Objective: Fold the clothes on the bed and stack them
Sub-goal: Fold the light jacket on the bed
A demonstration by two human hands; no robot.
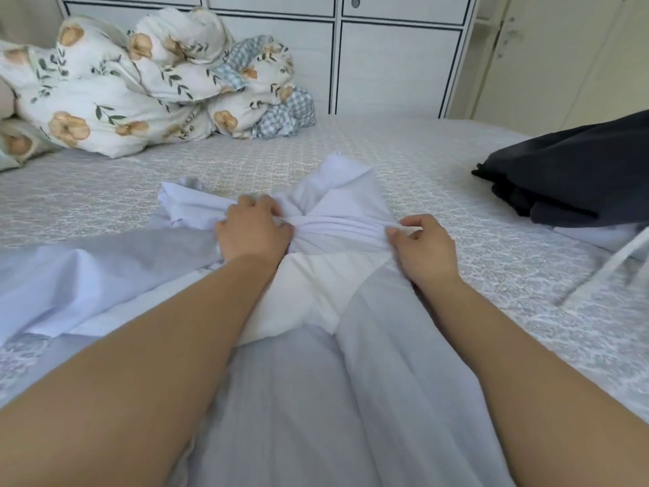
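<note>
A white garment (346,202) with sheer pale layers lies crumpled in the middle of the bed (105,191), its thin fabric spreading toward me and to the left. My left hand (253,230) grips a bunched fold of it with curled fingers. My right hand (423,244) pinches the same bunched band at its right end. Both forearms reach out over the sheer fabric.
A dark navy garment (576,170) lies piled at the right edge over some white cloth with a strap. A floral and checked duvet (140,79) is heaped at the back left. White cupboards (393,61) stand behind the bed.
</note>
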